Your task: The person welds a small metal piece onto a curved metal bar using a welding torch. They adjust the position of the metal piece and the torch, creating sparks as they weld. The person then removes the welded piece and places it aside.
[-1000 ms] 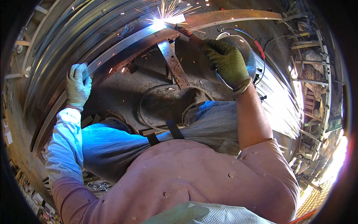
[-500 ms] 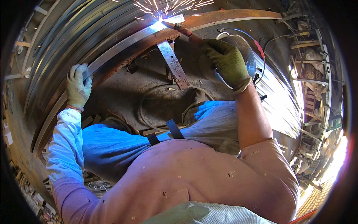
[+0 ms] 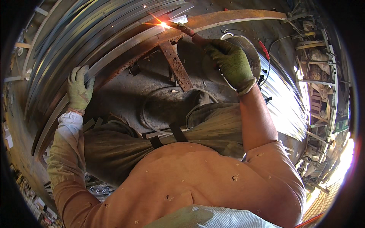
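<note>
Pale-green-gloved L hand [image 3: 80, 89] pinches long shiny grey metal bar [image 3: 125, 48] btwn thumb & fingers, along rusty brown metal beam [image 3: 216, 18]. Orange glow [image 3: 164, 24] is at tip of thin red-brown torch [image 3: 187, 30]; green-gloved R hand [image 3: 230, 62] has fingers curled round it.

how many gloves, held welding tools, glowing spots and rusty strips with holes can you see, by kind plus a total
Gloves: 2 (left glove, right glove)
Held welding tool: 1
Glowing spot: 1
Rusty strip with holes: 1
Total: 5
</note>
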`<state>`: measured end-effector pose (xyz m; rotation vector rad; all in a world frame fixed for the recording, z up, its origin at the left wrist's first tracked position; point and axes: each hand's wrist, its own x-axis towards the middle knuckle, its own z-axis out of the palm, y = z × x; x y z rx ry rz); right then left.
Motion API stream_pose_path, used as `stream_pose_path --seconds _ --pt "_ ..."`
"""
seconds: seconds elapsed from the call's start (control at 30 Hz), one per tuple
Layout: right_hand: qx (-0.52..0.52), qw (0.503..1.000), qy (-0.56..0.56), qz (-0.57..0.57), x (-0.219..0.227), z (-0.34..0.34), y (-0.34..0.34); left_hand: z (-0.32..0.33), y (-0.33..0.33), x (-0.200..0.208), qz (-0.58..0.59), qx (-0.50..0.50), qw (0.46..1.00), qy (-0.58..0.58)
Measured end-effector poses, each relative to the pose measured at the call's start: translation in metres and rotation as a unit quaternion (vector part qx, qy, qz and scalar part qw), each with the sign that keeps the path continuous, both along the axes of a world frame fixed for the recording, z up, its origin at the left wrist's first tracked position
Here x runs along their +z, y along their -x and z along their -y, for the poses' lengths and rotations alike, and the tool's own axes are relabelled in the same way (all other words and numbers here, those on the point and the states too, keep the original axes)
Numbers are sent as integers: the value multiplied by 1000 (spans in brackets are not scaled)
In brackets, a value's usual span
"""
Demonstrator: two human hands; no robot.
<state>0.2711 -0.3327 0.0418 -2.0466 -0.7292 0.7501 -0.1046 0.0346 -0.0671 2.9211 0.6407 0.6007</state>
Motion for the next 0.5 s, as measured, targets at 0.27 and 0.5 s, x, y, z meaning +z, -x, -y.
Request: stream_pose_path --seconds 0.27,0.5 --pt "21 999 -8 25 -5 1 -4 -3 0 1 2 -18 1000 -8" --pt "41 992 20 116 -6 0 -5 -2 1 -2 -8 -8 1000 -10"
